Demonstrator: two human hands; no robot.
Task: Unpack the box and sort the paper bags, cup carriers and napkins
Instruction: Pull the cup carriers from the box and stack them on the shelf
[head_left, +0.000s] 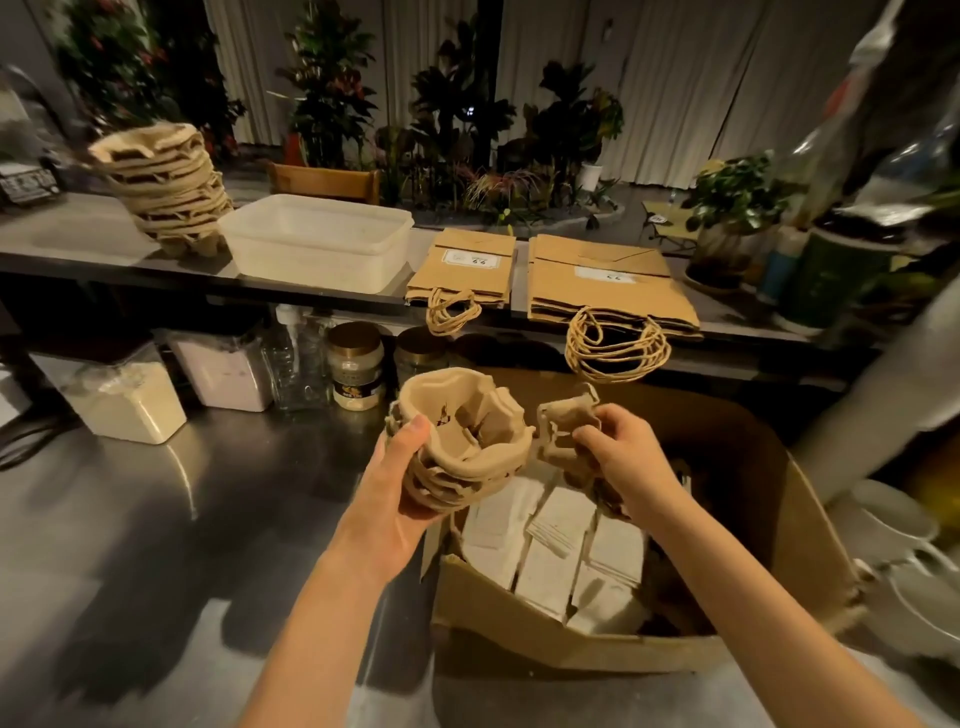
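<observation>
My left hand (402, 480) grips a small stack of brown pulp cup carriers (462, 431) just left of the open cardboard box (545, 639). Over the box, my right hand (623, 447) holds another cup carrier (563, 431) close beside that stack. White napkin bundles (561, 551) fill the box's bottom. A taller pile of cup carriers (166, 187) stands on the raised shelf at the left. Two piles of flat brown paper bags with twine handles lie on the shelf, a smaller one (467, 265) and a larger one (602, 280).
An empty white plastic tub (317, 239) sits on the shelf between the carrier pile and the bags. Jars and canisters (356, 364) line the steel counter (156, 519) under the shelf. White cups and plates (898, 525) stand right of the box. Plants fill the background.
</observation>
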